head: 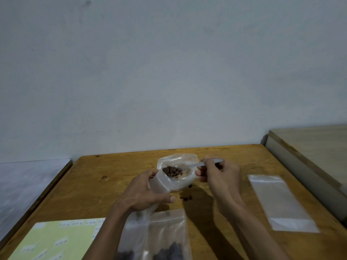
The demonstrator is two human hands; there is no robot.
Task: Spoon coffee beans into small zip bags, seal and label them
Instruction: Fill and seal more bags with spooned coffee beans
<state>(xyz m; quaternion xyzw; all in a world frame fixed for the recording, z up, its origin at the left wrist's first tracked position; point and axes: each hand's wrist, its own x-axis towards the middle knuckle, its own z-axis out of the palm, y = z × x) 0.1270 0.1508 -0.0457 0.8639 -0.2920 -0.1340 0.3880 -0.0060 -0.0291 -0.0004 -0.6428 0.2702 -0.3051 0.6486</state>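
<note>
While you sit at a wooden tabletop [105, 186] set against a pale wall, the job looks roughly mid-way, judging only by how things lie. Largest on it, at the near left corner, is a yellow-green label sheet [56, 239] with small white stickers; none seems to be on a bag yet. Along the near edge, below your wrists, a zip bag with beans [169, 239] lies flat, dark beans pooled at its bottom; whether it is sealed cannot be told. Near the right edge lies an empty zip bag [279, 201], flat and unfilled. Toward the far edge, at the middle, sits the open supply bag [180, 166] of coffee beans. Your left hand [144, 192] is curled around the mouth of a small zip bag [159, 182], holding it open just beside the supply. Your right hand [217, 173] pinches the handle of a spoon [193, 165], its bowl lying among the coffee beans [171, 171]. A few spilled beans [185, 197] lie loose between your hands. Left to do: filling, sealing, labelling.
</note>
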